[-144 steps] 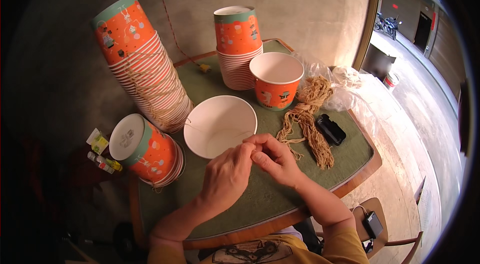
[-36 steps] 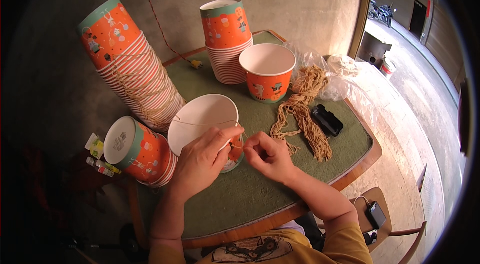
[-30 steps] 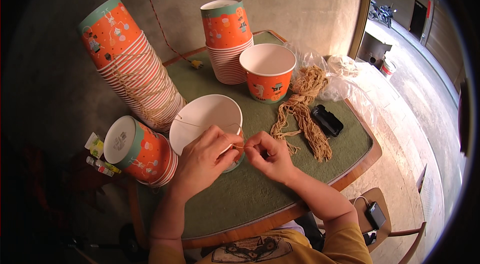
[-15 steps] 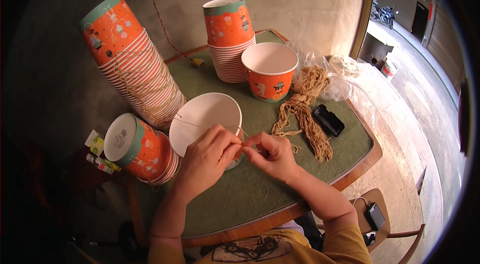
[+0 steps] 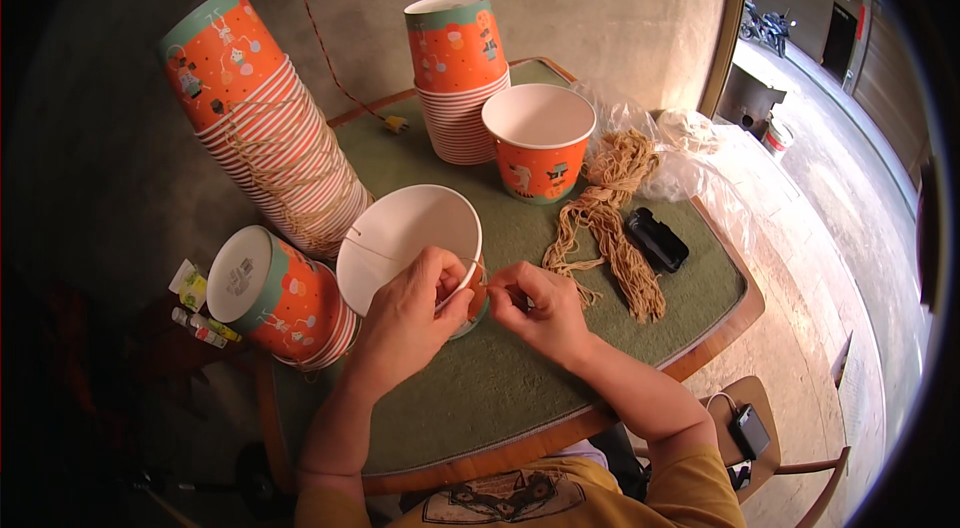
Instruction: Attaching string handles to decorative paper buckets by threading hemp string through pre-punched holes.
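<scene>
A white-lined orange paper bucket (image 5: 395, 228) stands tilted on the table in front of me. A thin tan cord (image 5: 375, 250) runs from a hole in its far left wall across the inside to the near right rim. My left hand (image 5: 415, 318) curls over that near right rim, thumb and fingers closed on the bucket's edge. Just outside the rim, my right hand (image 5: 540, 313) is closed in a pinch on the cord's end, which is mostly hidden by the fingers. A small gap separates the two hands.
Nested paper buckets lean in a tall stack (image 5: 290, 148) at left, with another stack (image 5: 460, 78) behind. A single bucket (image 5: 540, 143), a bundle of tan cords (image 5: 605, 228) and an open black case (image 5: 657, 240) lie right. A short stack (image 5: 285, 298) sits near left.
My hands, pinched together at the cord before, have moved slightly apart. The left fingers have spread and now sit over the bucket's rim; the right still pinches.
</scene>
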`<move>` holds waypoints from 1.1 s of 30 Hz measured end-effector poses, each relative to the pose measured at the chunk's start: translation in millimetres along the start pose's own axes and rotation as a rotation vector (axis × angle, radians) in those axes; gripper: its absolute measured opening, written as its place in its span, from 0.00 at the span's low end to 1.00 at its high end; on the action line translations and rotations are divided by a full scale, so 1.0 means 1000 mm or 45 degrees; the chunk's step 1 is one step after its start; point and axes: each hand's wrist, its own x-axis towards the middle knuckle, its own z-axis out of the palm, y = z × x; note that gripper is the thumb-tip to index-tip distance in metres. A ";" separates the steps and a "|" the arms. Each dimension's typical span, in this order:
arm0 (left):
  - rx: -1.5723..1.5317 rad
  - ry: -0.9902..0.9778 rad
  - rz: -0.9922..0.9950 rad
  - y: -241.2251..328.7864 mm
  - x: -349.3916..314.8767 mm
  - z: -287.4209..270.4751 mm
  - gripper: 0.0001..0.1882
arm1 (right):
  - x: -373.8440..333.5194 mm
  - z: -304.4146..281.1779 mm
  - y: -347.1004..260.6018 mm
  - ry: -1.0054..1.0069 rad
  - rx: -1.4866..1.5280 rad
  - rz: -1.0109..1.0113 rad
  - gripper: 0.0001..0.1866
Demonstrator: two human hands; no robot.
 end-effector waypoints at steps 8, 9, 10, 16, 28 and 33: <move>-0.035 -0.083 -0.013 -0.001 -0.001 -0.001 0.15 | 0.000 0.001 0.000 -0.050 0.017 0.067 0.05; -0.031 -0.082 -0.007 0.000 -0.001 0.000 0.16 | 0.001 0.000 0.000 -0.055 0.025 0.064 0.05; -0.027 -0.081 0.000 0.000 0.000 0.000 0.16 | 0.001 0.000 0.000 -0.053 0.023 0.065 0.05; -0.032 -0.089 -0.011 0.002 0.000 0.001 0.16 | 0.001 0.000 0.000 -0.063 -0.004 0.076 0.05; -0.039 -0.118 -0.071 0.003 -0.002 0.001 0.16 | 0.000 0.001 0.000 -0.067 0.035 0.101 0.05; -0.077 -0.102 -0.035 0.000 -0.001 0.001 0.14 | 0.000 0.001 0.000 -0.067 0.034 0.093 0.05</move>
